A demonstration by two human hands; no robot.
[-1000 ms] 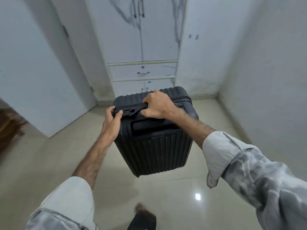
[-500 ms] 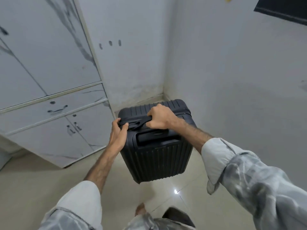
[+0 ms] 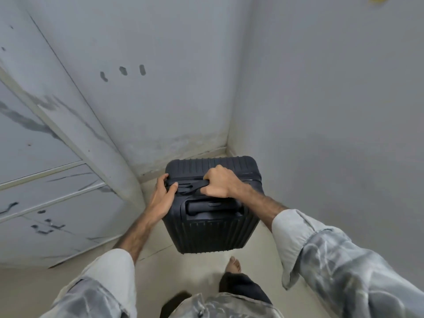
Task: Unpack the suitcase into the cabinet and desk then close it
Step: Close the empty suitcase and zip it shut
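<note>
A black ribbed hard-shell suitcase point(image 3: 213, 230) hangs upright and closed above the floor, close to the room's corner. My right hand point(image 3: 221, 182) grips its top carry handle from above. My left hand point(image 3: 164, 195) holds the suitcase's top left edge, thumb on top and fingers curled round the corner. The white cabinet point(image 3: 46, 196) with marble-look doors and dark handles stands to the left. No desk is in view.
Two white walls meet in a corner point(image 3: 229, 143) just behind the suitcase. The beige tiled floor point(image 3: 195, 267) shows below it. My bare foot point(image 3: 234, 265) is on the floor right under the suitcase's near side.
I have turned right and carried the suitcase away from the cabinet front toward the wall corner. Both hands keep the same hold on it.
</note>
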